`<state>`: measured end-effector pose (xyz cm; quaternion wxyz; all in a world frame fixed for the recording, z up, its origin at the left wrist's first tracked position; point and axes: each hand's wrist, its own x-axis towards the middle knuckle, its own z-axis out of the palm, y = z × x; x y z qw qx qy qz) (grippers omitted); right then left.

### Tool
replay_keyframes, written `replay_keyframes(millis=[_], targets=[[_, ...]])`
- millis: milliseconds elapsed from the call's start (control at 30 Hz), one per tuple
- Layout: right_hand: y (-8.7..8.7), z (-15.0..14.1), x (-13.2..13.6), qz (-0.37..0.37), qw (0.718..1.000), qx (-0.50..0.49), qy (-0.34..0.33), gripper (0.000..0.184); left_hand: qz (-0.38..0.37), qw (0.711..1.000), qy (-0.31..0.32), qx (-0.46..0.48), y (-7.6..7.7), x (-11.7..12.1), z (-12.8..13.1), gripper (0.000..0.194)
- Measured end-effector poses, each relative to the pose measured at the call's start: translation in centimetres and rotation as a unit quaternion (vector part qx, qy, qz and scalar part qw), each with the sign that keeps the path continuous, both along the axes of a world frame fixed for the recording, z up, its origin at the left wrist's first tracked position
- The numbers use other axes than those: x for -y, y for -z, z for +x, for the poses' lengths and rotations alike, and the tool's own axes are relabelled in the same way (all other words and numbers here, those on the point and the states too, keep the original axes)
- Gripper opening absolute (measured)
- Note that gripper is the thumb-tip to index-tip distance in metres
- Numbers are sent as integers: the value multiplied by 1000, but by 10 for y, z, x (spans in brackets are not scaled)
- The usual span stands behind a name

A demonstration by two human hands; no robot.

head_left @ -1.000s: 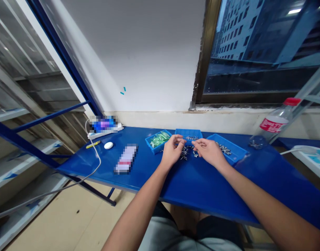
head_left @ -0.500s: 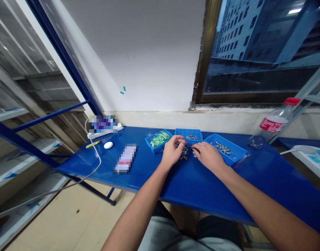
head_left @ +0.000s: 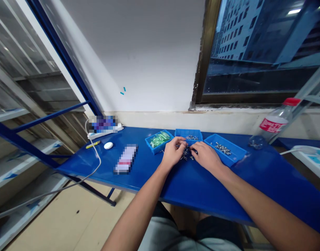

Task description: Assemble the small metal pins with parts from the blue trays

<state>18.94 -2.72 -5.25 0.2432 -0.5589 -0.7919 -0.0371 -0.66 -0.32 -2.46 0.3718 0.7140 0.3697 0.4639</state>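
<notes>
A loose pile of small metal screws (head_left: 185,154) lies on the blue table between my two hands. My left hand (head_left: 173,150) is curled at the pile's left side, thumb and forefinger drawn together; anything between them is too small to make out. On the other side, my right hand (head_left: 206,156) bends its fingers down over the pile's right edge, and its fingertips are partly hidden. Just behind my hands stands a blue tray (head_left: 179,132) with screws in it. A second blue tray (head_left: 237,153), at the right, also holds small metal parts.
A blue tray (head_left: 154,151) of green pieces stands left of my left hand. Farther left are a blurred-out phone-like object (head_left: 126,159), a white oval object (head_left: 108,145), a yellow-handled tool (head_left: 93,144) and a cable (head_left: 99,158). A red-capped bottle (head_left: 273,123) stands at the right.
My right hand has shifted slightly left, closer to my left hand and over the screws. My left hand stays nearly in place.
</notes>
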Motion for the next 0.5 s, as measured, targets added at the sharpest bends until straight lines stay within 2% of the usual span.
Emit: replay_keyframes(millis=[333, 500], targets=[[1, -1, -2, -4, 1000, -10, -9, 15, 7, 1000, 1, -15, 0, 1, 0, 20], [-5, -3, 2, 12, 993, -113, -34, 21, 12, 1000, -6, -24, -2, 1, -1, 19]])
